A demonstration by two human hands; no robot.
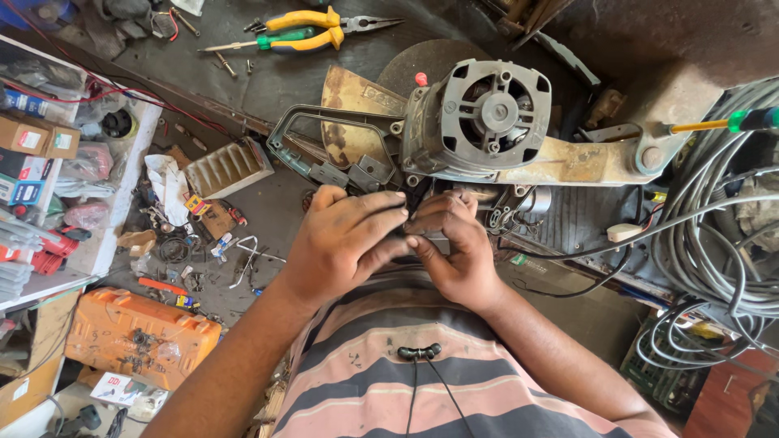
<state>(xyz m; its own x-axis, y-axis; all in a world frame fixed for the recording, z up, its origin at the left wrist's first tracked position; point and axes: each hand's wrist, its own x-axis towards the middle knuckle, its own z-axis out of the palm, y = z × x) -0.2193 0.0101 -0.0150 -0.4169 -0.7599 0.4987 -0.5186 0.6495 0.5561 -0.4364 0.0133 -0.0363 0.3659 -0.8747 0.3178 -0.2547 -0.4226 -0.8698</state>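
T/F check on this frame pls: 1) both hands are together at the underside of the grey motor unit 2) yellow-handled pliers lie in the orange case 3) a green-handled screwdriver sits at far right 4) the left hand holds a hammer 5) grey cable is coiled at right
1) Both the left hand and right hand meet just below the grey motor unit: true.
2) False. The yellow-handled pliers lie on the dark surface at the top; the orange case is at lower left.
3) The green-handled screwdriver is at far right: true.
4) False. No hammer; its fingers pinch a small dark part, mostly hidden.
5) The grey cable is coiled at right: true.
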